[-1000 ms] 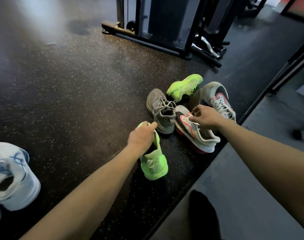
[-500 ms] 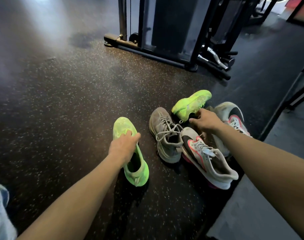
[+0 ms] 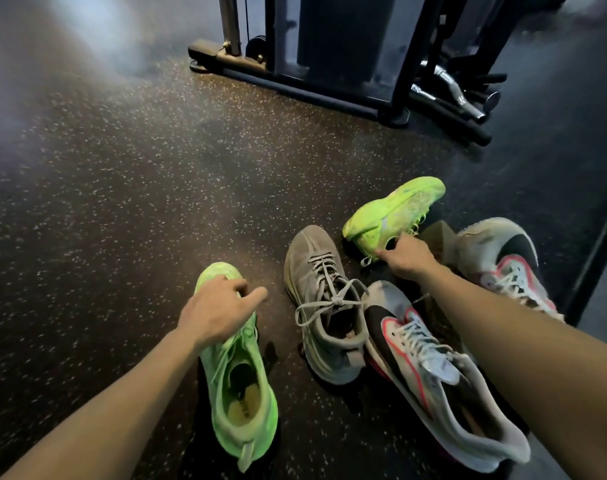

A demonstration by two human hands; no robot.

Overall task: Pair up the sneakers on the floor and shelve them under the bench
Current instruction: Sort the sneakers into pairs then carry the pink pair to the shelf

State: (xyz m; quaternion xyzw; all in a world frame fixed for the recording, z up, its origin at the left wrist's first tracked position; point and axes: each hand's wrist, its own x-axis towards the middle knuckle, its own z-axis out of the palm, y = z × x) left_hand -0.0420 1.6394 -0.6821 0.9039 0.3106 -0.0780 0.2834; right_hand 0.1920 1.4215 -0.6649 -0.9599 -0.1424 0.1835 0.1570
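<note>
One neon green sneaker [image 3: 241,393] stands upright on the floor, toe pointing away. My left hand [image 3: 219,306] rests on its forefoot with the thumb stretched out to the right. A second neon green sneaker [image 3: 395,213] lies on its side further back. My right hand [image 3: 404,252] pinches it at the heel collar. Between them sits a grey sneaker [image 3: 314,271] with loose laces. A white, pink and black sneaker [image 3: 433,375] lies under my right forearm, and its match [image 3: 503,258] lies behind that arm.
The floor is dark speckled rubber [image 3: 122,202]. A black gym machine frame [image 3: 329,88] stands at the back, with chrome bar handles [image 3: 451,91] beside it. A dark raised edge [image 3: 593,258] runs along the right. No bench is in view.
My left hand carried the first green sneaker to the left and set it down toe-forward. My right hand left the white sneaker and reached back to the second green sneaker.
</note>
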